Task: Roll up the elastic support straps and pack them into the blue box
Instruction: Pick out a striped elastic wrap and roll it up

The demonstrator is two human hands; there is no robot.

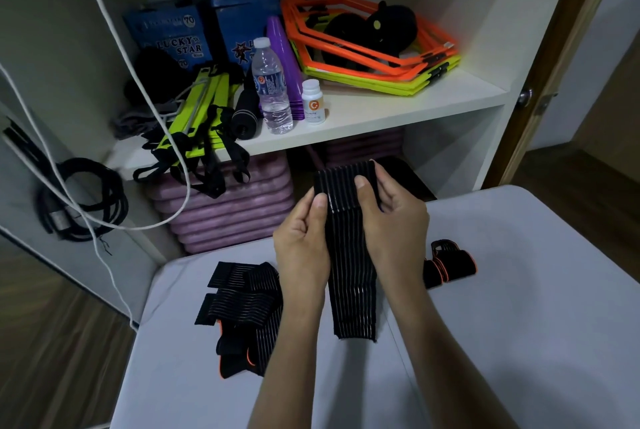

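A black elastic strap with grey stripes (pixel 351 293) hangs from both hands above the white table (pixel 519 324); its top end is folded over. My left hand (pixel 303 241) pinches the strap's left edge with thumb on top. My right hand (pixel 393 220) grips the folded top on the right side. A pile of more black straps (pixel 242 310) lies on the table to the left, some with orange trim. Another black and orange strap (pixel 450 264) lies to the right. Two blue boxes (pixel 173 37) stand at the back of the shelf.
The white shelf (pixel 398 106) carries a water bottle (pixel 272 85), a white pill bottle (pixel 313 101), purple cones (pixel 280 47), orange and yellow hexagon frames (pixel 374 47) and a yellow-green ladder (pixel 197 116). Pink mats (pixel 235 206) are stacked below. White cords (pixel 104 30) hang at left.
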